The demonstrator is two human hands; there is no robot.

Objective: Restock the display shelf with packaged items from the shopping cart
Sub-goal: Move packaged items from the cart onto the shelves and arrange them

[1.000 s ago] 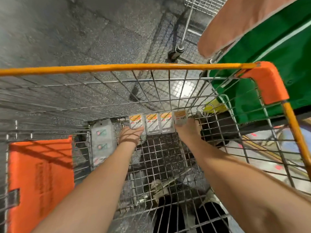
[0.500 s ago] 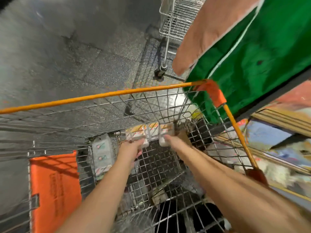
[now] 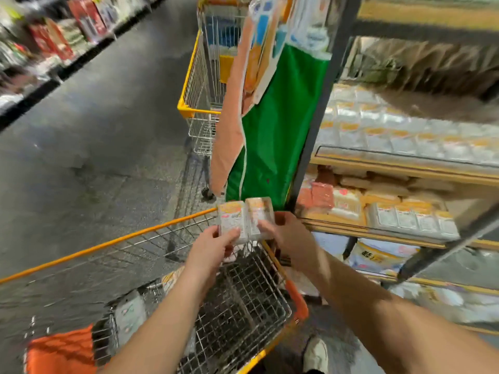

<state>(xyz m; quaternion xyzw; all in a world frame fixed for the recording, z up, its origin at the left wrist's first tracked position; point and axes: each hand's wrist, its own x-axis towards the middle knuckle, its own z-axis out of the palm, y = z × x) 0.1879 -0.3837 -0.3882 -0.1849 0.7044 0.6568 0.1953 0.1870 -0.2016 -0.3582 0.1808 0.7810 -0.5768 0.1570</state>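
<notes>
From my head view, both my hands hold a row of packs up above the front right corner of the cart. My left hand grips the left end, thumb curled over the face of the nearest pack. My right hand grips the right end, fingers wrapped over the front and the thumb behind. The packs are white with orange tops, side by side and touching, standing upright between my hands, clear of the wire basket below.

The cart has an orange rim and an orange seat flap at the near end. A pale pack lies against the basket's left wall, and the edge of another orange-topped pack shows beside my left forearm.

The shelf stands to the right, near the packs but not touching them. Its levels carry rows of similar white and orange packs, blurred. A green banner hangs at the shelf's dark post. A second cart with a yellow rim stands farther up the aisle. My shoe shows on the floor beside the cart.
</notes>
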